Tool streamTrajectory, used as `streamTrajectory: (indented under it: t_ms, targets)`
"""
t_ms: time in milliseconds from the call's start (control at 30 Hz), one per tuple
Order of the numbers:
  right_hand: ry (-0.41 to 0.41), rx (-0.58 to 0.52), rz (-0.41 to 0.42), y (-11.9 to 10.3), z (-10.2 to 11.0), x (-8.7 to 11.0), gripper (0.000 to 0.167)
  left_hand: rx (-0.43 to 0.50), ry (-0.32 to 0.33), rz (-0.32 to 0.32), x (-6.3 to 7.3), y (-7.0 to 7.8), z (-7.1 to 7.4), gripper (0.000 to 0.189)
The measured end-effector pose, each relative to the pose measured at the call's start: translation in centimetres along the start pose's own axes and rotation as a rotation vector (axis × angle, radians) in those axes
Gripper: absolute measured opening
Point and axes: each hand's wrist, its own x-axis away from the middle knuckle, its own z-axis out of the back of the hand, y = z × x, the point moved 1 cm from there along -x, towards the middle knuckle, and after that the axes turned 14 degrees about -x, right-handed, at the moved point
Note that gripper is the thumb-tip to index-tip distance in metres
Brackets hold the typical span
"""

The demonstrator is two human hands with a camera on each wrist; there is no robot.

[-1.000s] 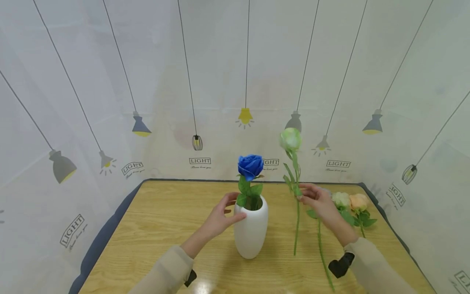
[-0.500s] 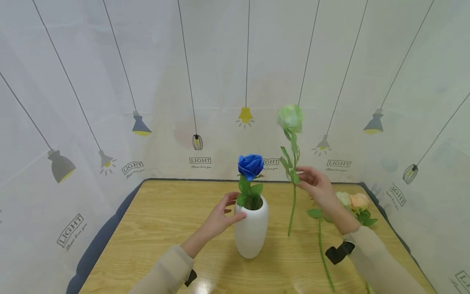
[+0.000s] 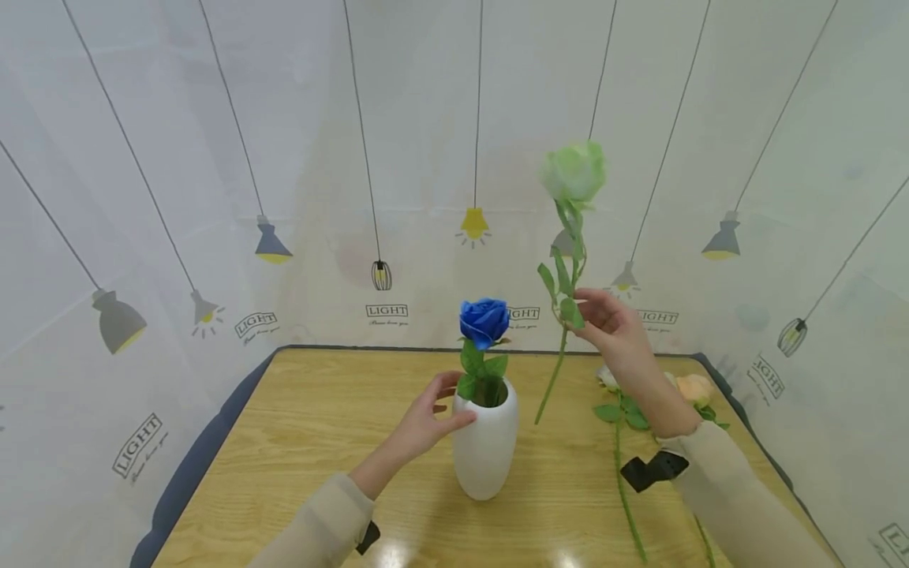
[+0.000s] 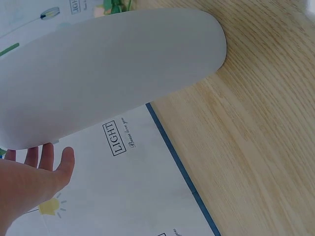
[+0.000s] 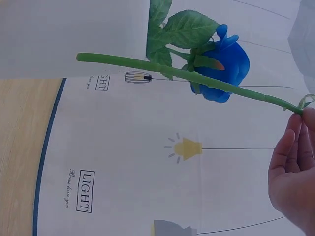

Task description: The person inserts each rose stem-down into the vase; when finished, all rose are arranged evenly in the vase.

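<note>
White cloth printed with lamps (image 3: 419, 158) stands behind a wood-grain table (image 3: 298, 426). Right of centre, a pale green, leafy-stemmed artificial rose (image 3: 562, 272) hangs mid-air; lower centre, a tall white oval vase (image 3: 486, 450) holds a bright-blue rose (image 3: 484, 322). Pinched at one spot, the green one might swivel and snag the blue. Its stem is in the right hand's (image 3: 616, 335) fingertips; the left hand (image 3: 424, 420), widely spread, curves round the vase's rim.
</note>
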Motion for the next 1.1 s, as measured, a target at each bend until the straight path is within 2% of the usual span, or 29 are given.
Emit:
streamTrajectory:
  t_ms: [267, 500, 633, 767, 900, 1000, 1100]
  targets:
    - [-0.037, -0.023, 0.053, -1.6, -1.4, -0.4, 0.030, -0.016, 0.013, 0.002, -0.8, -2.5, -0.8, 0.061]
    - [-0.036, -0.048, 0.066, -2.7, -2.6, -1.4, 0.028, -0.039, 0.030, -0.017, -0.9, -2.8, -0.8, 0.061]
    - [-0.040, -0.095, 0.107, -3.1, -3.4, -2.2, 0.029, -0.045, 0.037, -0.026, -0.9, -2.8, -0.9, 0.060]
    - [-0.049, -0.124, 0.167, -3.1, -4.1, -2.7, 0.030, -0.043, 0.032, -0.028, -0.9, -2.4, -0.7, 0.058]
    - [-0.063, -0.126, 0.202, -2.4, -4.6, -3.0, 0.029, -0.017, 0.022, -0.028, -0.3, -1.0, -0.3, 0.056]
    - [-0.072, -0.115, 0.200, -1.5, -4.8, -3.0, 0.028, -0.014, 0.012, -0.023, 0.1, 0.1, 0.0, 0.055]
    - [-0.066, -0.109, 0.185, -0.6, -5.1, -2.6, 0.026, -0.023, 0.005, -0.006, 0.2, 0.4, 0.1, 0.055]
